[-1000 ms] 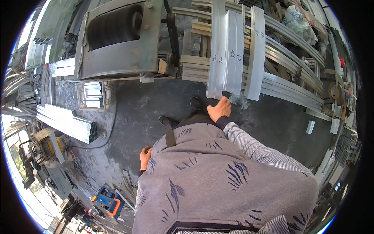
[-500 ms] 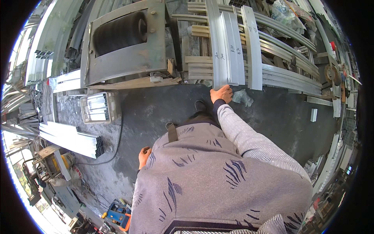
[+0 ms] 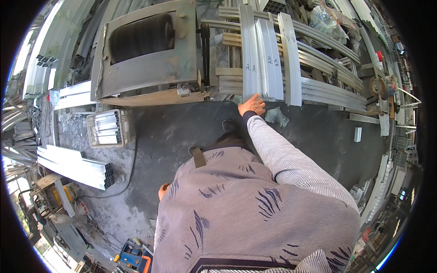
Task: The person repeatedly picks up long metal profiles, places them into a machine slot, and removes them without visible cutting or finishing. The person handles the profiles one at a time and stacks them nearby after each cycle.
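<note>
My right hand (image 3: 251, 105) reaches forward and rests on the near end of a long silver aluminium profile (image 3: 249, 50), fingers curled over its edge. Two more profiles (image 3: 268, 54) lie beside it across a stack of metal sections (image 3: 327, 86). My left hand (image 3: 162, 190) hangs at my side, mostly hidden behind my grey patterned smock, with only part of it showing; I cannot tell whether it holds anything.
A grey machine with a black roller (image 3: 143, 38) stands left of the profiles. A bundle of square tubes (image 3: 109, 127) and long silver sections (image 3: 73, 166) lie on the dark floor at left. A blue and orange tool (image 3: 134, 257) sits low down.
My right hand has shifted left along the ends of the profiles, from the wider one to the left one. My view has turned slightly. The left hand stays at my side.
</note>
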